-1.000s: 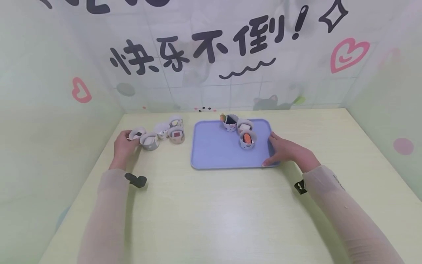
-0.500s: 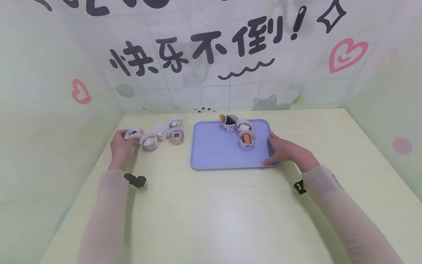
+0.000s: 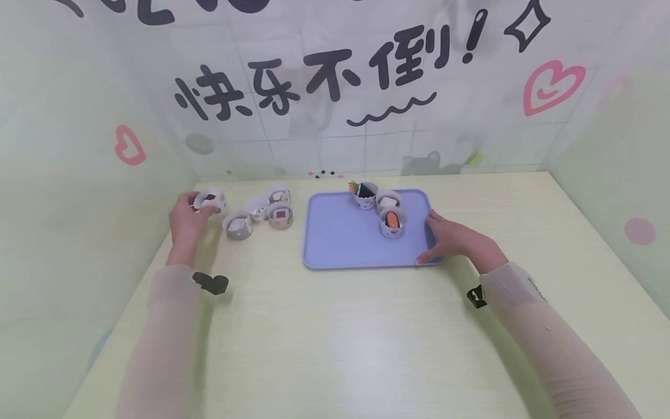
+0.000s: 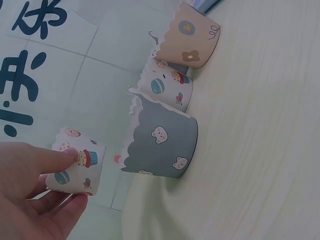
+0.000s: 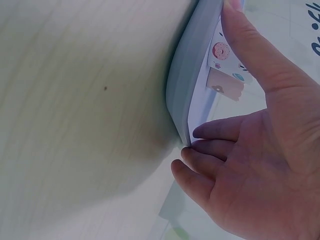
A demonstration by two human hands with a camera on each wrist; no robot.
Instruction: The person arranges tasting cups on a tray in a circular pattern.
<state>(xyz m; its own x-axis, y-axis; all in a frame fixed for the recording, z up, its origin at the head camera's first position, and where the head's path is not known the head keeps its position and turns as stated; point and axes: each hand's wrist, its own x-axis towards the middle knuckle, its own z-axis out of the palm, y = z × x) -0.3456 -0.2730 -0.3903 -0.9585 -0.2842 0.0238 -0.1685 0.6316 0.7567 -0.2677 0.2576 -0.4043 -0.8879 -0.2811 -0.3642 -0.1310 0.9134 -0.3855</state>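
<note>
In the head view my left hand (image 3: pixel 187 224) pinches a white paper baking cup (image 3: pixel 218 203) with a dark item inside. The left wrist view shows cupcake prints on that cup (image 4: pixel 93 172) and thumb and fingers on its wall, apart from the other cups. Nearest to it stands a grey bear-print cup (image 3: pixel 239 226) with a whitish item inside. My right hand (image 3: pixel 456 237) rests at the right end of the blue tray (image 3: pixel 335 238). In the right wrist view its thumb touches the tray's rim (image 5: pixel 187 80), with the fingers loosely extended beside the corner.
A white cup (image 3: pixel 257 209), a tan cup (image 3: pixel 281 216) and another cup (image 3: pixel 279 194) cluster left of the tray. On the tray stand cups holding a black item (image 3: pixel 366 192), a white item (image 3: pixel 388 202) and an orange piece (image 3: pixel 392 220). A printed backdrop (image 3: pixel 324 145) stands behind.
My left hand has lifted the white baking cup and moved it up and slightly left, away from the grey cup. The right hand and the tray have stayed put.
</note>
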